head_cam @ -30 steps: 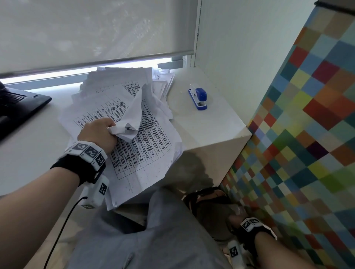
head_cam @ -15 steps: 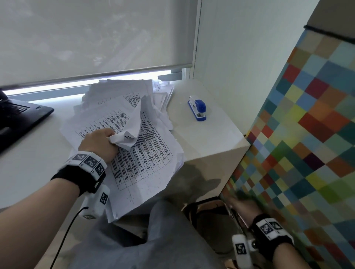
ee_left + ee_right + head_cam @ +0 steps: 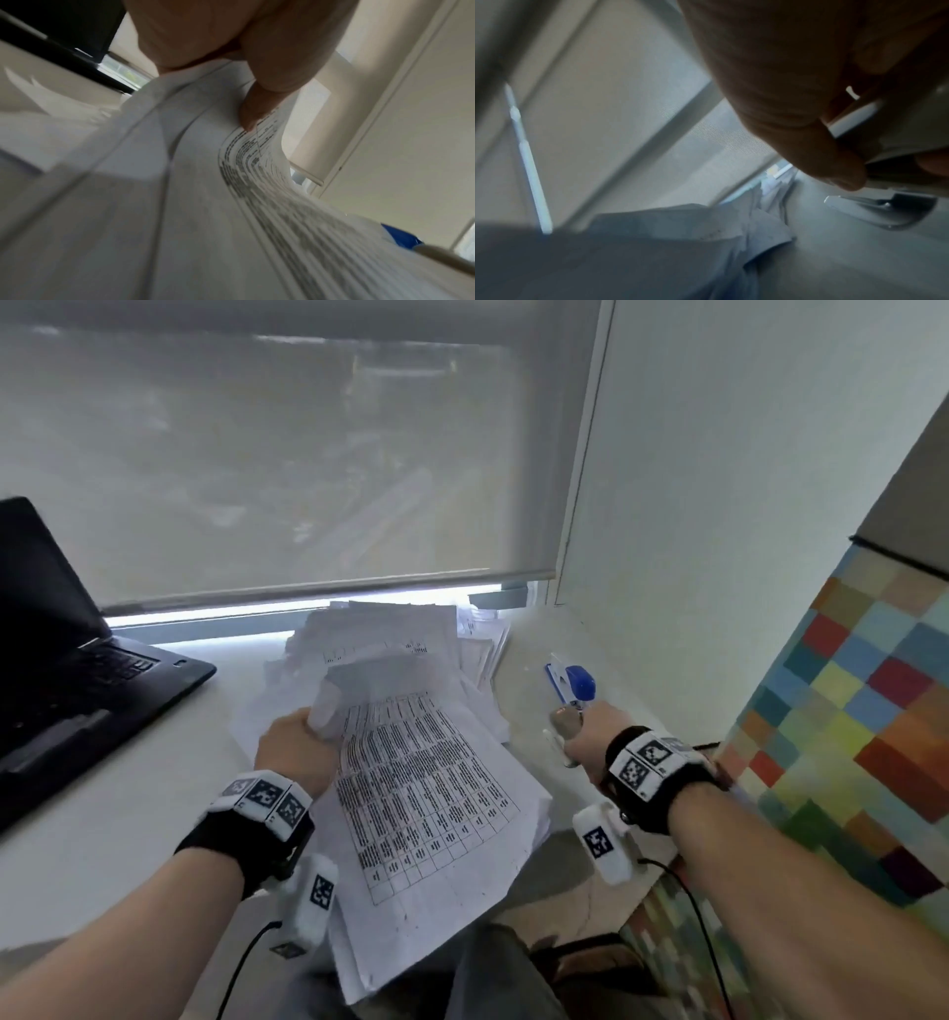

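Note:
A stack of printed table sheets (image 3: 426,788) lies on the white desk (image 3: 102,814) and hangs over its front edge. My left hand (image 3: 303,742) grips the curled-up top corner of the stack; in the left wrist view a finger (image 3: 254,113) presses on the bent paper (image 3: 180,203). My right hand (image 3: 585,737) hovers at the desk's right side, fingers curled round a small grey and white object (image 3: 565,721); I cannot tell what it is. A blue and white stapler (image 3: 575,683) lies just beyond that hand, seen too as the stapler (image 3: 885,213).
An open black laptop (image 3: 77,660) stands at the left. More loose sheets (image 3: 390,634) pile up at the back under the roller blind (image 3: 308,454). A white wall (image 3: 719,505) and a coloured chequered panel (image 3: 873,737) close the right side. A dark bag (image 3: 590,963) sits below the desk.
My right hand has come up from the bag below the desk to beside the stapler, now holding a small object. The left hand kept its hold on the paper corner.

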Tool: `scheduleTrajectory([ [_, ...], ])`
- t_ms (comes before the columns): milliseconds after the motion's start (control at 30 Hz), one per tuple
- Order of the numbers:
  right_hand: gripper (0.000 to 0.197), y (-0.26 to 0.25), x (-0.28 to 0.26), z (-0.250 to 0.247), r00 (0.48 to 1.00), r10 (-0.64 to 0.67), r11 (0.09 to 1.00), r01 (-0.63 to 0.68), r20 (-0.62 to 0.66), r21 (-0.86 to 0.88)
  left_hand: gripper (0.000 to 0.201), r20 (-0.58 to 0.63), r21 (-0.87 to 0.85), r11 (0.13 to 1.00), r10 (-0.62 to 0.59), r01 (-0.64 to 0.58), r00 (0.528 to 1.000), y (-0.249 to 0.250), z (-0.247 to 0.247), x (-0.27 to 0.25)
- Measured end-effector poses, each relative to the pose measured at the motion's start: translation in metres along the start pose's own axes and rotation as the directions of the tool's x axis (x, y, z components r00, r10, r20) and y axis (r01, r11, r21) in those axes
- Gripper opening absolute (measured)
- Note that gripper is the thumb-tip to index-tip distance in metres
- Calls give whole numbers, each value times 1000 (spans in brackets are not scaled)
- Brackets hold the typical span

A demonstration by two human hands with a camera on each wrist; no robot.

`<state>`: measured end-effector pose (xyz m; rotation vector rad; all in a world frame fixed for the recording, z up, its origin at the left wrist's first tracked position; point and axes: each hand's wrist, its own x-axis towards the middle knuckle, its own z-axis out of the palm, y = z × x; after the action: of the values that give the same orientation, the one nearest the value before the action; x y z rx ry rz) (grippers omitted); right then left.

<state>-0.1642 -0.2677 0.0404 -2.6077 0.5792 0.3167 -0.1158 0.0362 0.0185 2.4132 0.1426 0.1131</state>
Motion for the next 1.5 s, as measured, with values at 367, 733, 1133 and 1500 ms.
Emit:
scheduleTrajectory([
  [367,44,-41,83,-18,914,20,990,-75,-405,-121,17,36,-358,911,-205,204,978,-26,-18,18],
  [733,11,-10,108,-33,970,239,729,-148,-46,668,21,167,-594,752,-232,286,958,-29,-18,22],
  [1133,33,-64,-19,-27,867,-498,148,49,31,988,17,218,-801,537,-150,264,964,-27,-39,16],
  [1500,43,-176,-77,-102,614,-491,276,782,-618,559,8,-514,-623,561,233,-545,826,105,-175,14],
])
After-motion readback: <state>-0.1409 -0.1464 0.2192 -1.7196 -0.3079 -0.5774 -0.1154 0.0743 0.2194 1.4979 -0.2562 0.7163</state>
